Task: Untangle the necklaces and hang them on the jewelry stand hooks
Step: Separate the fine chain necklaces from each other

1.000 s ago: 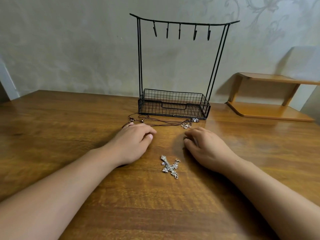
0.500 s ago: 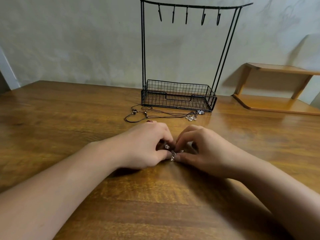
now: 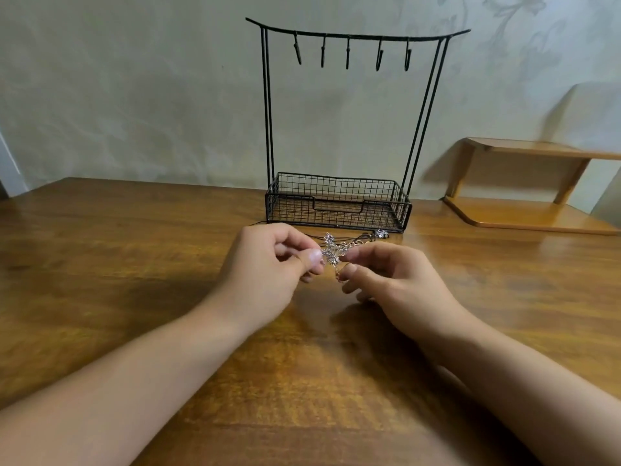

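Holding the silver cross pendant [image 3: 331, 253] lifted off the bench [image 3: 134, 257], the left hand [image 3: 268, 264] is pinching it between thumb and forefinger, seemingly to keep it steady. Its grip is curled tight on the pendant's left side. The right hand [image 3: 386, 280] is closing thumb and fingertips on the fine chain [image 3: 353, 244] just beside the pendant, probably to feel out where the strand runs; how much chain lies inside that grip I cannot tell. Behind the hands, dark cord necklaces [image 3: 366, 235] are lying on the bench against the front of the jewelry stand [image 3: 336, 210], near enough to reach. All five hooks [image 3: 347, 55] are hanging bare, so nothing is hung yet.
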